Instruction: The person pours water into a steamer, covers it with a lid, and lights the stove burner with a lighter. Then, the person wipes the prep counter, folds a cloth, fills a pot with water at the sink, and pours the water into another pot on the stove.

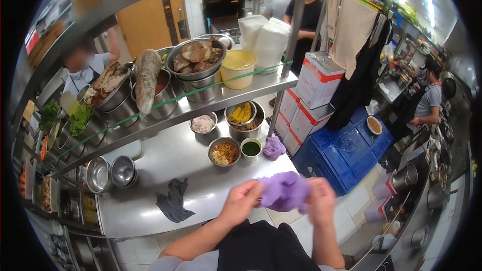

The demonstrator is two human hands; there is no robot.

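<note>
A crumpled purple cloth is stretched between my two hands, in front of my dark apron. My left hand pinches its left edge. On the other side my right hand, slightly blurred, grips the right end. A second purple cloth lies bunched at the right edge of the steel table. Near it stand a small bowl of dark green sauce and a bowl of shredded orange and pale food. A dark grey cloth lies on the table, left of my hands.
A steel shelf crosses above the table, holding pots, a bowl of meat and a yellow tub. Blue bins and stacked oil tins stand to the right. Empty metal bowls sit at left. Other people work beyond the shelf and at far right.
</note>
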